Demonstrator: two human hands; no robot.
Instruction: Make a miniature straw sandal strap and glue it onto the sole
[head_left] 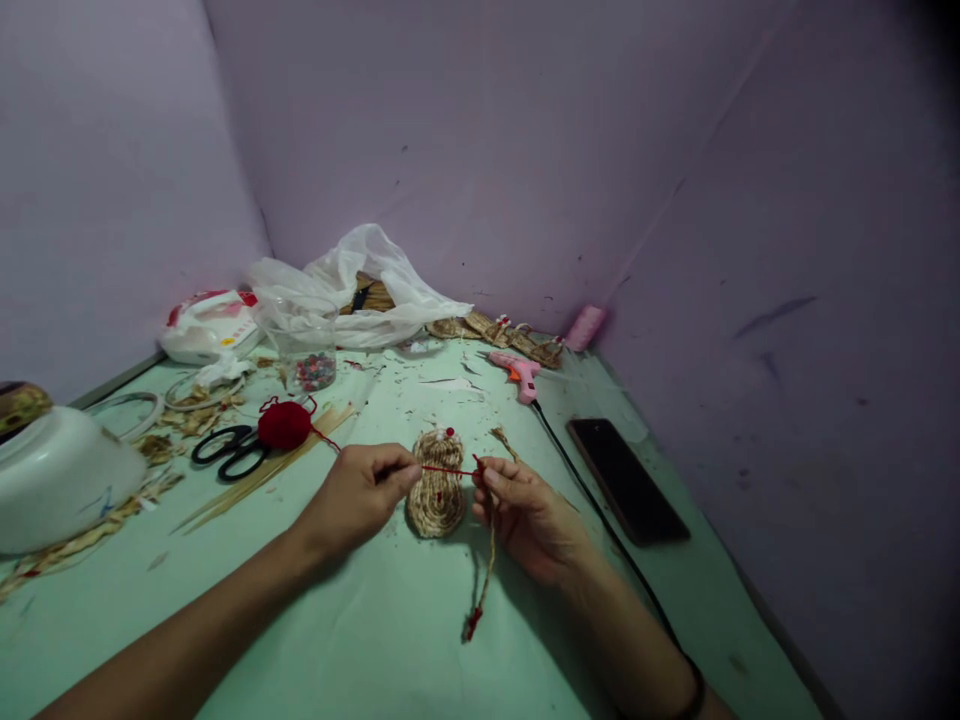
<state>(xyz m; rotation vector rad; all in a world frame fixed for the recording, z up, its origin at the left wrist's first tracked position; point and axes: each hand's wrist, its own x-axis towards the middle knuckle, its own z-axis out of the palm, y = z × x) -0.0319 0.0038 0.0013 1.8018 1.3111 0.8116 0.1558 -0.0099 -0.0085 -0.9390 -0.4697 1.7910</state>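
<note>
Red yarn (pixel 444 469) is stretched taut between my two hands, above a woven straw figure (pixel 435 505) lying on the table. My left hand (pixel 367 490) pinches the yarn to the left of the figure. From there it trails back to a red yarn ball (pixel 285 427). To the figure's right, my right hand (pixel 529 515) pinches the yarn's other end together with a thin braided straw cord (pixel 492 550). The cord hangs down toward me and ends in a red wrapped tip (pixel 472 624). The figure carries a small red bead and white trim at its top.
Black-handled scissors (pixel 232 450) lie beside the yarn ball. A clear cup of beads (pixel 315 368) stands farther back, near a white plastic bag (pixel 367 270). Right of my hands are a pink glue gun (pixel 517 372), its black cord and a phone (pixel 626 480). A white bowl (pixel 67 480) sits far left.
</note>
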